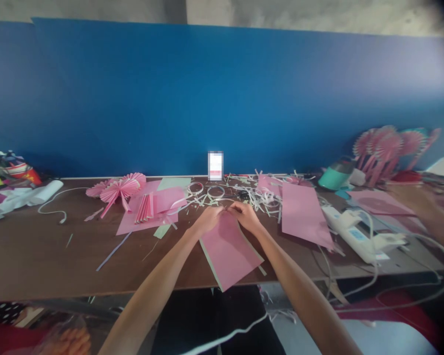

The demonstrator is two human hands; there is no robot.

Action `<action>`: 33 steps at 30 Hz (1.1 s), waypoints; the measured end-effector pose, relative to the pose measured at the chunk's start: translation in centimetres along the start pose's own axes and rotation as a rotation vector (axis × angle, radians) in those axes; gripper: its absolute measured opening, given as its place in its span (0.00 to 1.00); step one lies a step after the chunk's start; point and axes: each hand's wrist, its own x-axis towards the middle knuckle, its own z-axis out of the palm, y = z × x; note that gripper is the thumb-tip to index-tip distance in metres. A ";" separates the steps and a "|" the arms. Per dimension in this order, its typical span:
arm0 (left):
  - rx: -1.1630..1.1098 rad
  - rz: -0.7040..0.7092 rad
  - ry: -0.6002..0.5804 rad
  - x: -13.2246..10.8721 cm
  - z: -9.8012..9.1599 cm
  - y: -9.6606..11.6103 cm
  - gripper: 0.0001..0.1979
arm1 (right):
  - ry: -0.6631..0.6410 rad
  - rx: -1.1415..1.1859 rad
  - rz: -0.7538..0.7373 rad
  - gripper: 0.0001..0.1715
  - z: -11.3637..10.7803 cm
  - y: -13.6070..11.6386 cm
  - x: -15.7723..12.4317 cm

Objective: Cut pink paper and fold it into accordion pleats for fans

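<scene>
A sheet of pink paper [231,249] with pale side edges lies in front of me, its near corner reaching past the table edge. At its far end my left hand [209,220] has its fingers closed on the paper. Close beside it, my right hand [244,215] pinches the same end, fingertips bent inward. The fingertips partly cover the paper's far edge, so any fold there is hard to make out. White paper strips [266,202] and rolls of tape [215,192] lie just beyond the hands.
Folded pink paper fans [120,191] and pleated paper [145,209] lie left. Another pink sheet [305,213] is right, beside a white power strip [351,236] with cables. A phone [215,166] leans on the blue partition [207,98]. Another person's blurred arm [422,202] reaches in at far right.
</scene>
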 end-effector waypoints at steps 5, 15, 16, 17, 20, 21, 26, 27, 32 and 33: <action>0.106 -0.048 -0.034 -0.2 -0.8 0.1 0.14 | 0.124 0.001 0.043 0.14 -0.6 0.6 0.1; 0.161 -0.080 -0.018 -0.3 -1.3 0.2 0.14 | 0.183 -0.062 -0.003 0.18 -0.6 0.1 0.0; 0.160 -0.077 -0.018 -0.3 -1.3 0.2 0.14 | 0.185 -0.093 -0.023 0.18 -0.6 0.1 0.0; 0.159 -0.073 -0.019 -0.3 -1.3 0.1 0.14 | 0.184 -0.136 -0.053 0.19 -0.5 0.1 0.0; 0.166 -0.059 -0.041 -0.2 -1.0 -0.2 0.14 | 0.139 -0.301 -0.157 0.15 -0.4 0.3 0.1; 0.174 -0.061 -0.052 -0.2 -0.9 -0.3 0.14 | 0.111 -0.344 -0.180 0.12 -0.4 0.4 0.1; 0.256 -0.081 -0.086 -0.2 -0.5 -0.6 0.17 | 0.044 -0.398 -0.194 0.09 -0.1 1.0 0.1; 0.274 -0.079 -0.081 -0.2 -0.5 -0.6 0.17 | 0.039 -0.390 -0.193 0.09 0.0 1.0 0.1; 0.299 -0.043 -0.045 -0.3 -0.7 -0.7 0.16 | -0.041 -0.329 -0.198 0.09 -0.1 0.7 0.1; 0.293 -0.042 -0.048 -0.2 -0.7 -0.7 0.16 | -0.053 -0.319 -0.197 0.09 -0.1 0.5 0.1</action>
